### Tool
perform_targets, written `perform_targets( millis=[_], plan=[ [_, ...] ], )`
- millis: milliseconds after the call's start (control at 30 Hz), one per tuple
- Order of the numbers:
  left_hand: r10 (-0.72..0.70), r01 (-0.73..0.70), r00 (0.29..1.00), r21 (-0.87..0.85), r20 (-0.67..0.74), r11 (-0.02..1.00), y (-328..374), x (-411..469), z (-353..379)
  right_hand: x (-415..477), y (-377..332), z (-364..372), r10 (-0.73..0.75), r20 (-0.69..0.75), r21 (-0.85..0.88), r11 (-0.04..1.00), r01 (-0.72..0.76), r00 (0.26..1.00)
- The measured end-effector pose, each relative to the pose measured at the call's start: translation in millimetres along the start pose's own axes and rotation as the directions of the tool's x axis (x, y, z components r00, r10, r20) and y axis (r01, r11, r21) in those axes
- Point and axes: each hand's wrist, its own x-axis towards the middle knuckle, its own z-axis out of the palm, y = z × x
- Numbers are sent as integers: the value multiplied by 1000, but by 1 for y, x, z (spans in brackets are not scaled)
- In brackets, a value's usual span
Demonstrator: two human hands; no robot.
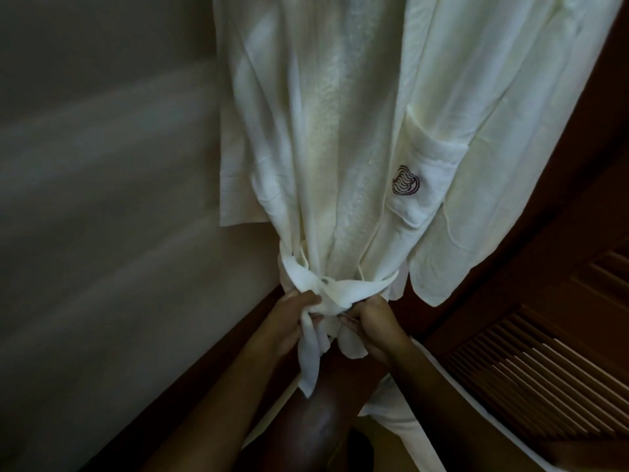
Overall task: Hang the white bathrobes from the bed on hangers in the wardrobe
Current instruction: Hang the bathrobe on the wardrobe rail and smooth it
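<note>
The scene is dim overall. The white bathrobe [340, 137] catches the most light and glows pale cream, brightest in its upper folds. The grey wall [102, 199] at left is smeared with motion blur. The lower edge sinks into deep shadow, and straight lines bow near the corners.

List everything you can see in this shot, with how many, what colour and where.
bathrobe: one, white, hanging in the middle, top out of frame
belt: one, white, tied round the bathrobe's waist, ends hanging down
pocket: one, white, on the bathrobe, right of centre in the picture
logo: one, dark red, on the pocket
wall: one, grey, left
louvred door: one, brown wood, lower right
loose cloth: one, white, bottom right; cannot tell what it is
left hand: one, grips the belt at the knot
right hand: one, grips the belt on the knot's other side
</note>
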Motion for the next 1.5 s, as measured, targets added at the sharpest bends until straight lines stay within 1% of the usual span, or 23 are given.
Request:
perform_targets(
  millis=[67,133,200,233,300,333,400,467,500,533,567,600,733,833,900,967,1000,1067,1133,1267,1367,1433,1500],
  plan=[
    [41,-41,999,-7,-27,999,6,5,3,-2,1,-7,25,28,-30,999,-24,999],
    [66,-66,998,1,-10,998,8,6,5,-4,2,-18,-3,29,-247,969,10,1000],
    [136,-136,991,11,-16,991,7,4,3,-12,-3,-31,-197,-81,-556,823,119,977],
    [168,-168,986,31,-15,985,7,2,0,-18,-8,-37,-323,-160,-621,767,159,933],
    [211,-211,977,59,18,976,6,1,-6,-24,-25,-38,-532,-224,-649,706,282,816],
    [225,-227,974,78,40,971,7,0,-7,-21,-35,-34,-581,-192,-648,680,343,791],
    [239,-245,969,136,58,960,7,-4,-8,-10,-59,-18,-588,-87,-629,658,413,804],
    [237,-250,968,223,83,942,10,-6,-5,19,-70,2,-447,56,-669,647,366,893],
    [236,-253,967,293,92,922,11,-5,-4,28,-76,12,-219,29,-632,752,187,975],
    [228,-251,968,369,106,895,12,-4,-1,34,-79,19,80,16,-551,832,-58,997],
    [201,-235,972,455,122,859,15,-4,0,39,-80,22,286,43,-456,858,-236,957],
    [185,-227,974,531,131,817,15,-3,1,43,-79,23,358,95,-416,862,-290,929],
    [240,-234,969,496,52,837,3,-19,-2,55,-76,13,169,45,-460,878,-130,985],
    [221,-199,975,425,-1,883,-6,-21,-5,50,-77,10,277,135,-71,960,-269,951],
    [204,-175,979,414,-27,894,-4,-17,-2,49,-76,7,312,233,195,913,-359,921],
    [201,-157,978,440,-55,884,-5,-16,1,47,-78,4,338,254,298,864,-406,906],
    [197,-144,977,442,-78,885,-7,-14,1,43,-82,4,330,240,277,878,-390,913],
    [180,-117,977,417,-115,901,-14,-4,-2,33,-90,5,208,136,69,973,-218,969],
    [160,-112,983,396,-90,911,-13,-1,-2,25,-93,1,-65,-17,-104,993,63,998],
    [212,-172,975,391,-63,904,5,-9,10,-14,-96,-19,-345,96,78,938,338,934],
    [223,-170,971,417,-82,893,7,-1,9,-44,-100,-38,-489,57,324,834,447,871],
    [215,-150,970,422,-111,894,7,0,6,-62,-100,-49,-544,9,351,787,507,839],
    [264,-184,957,454,-119,872,10,0,4,-76,-92,-61,-529,-40,300,803,515,848]
  ],
)
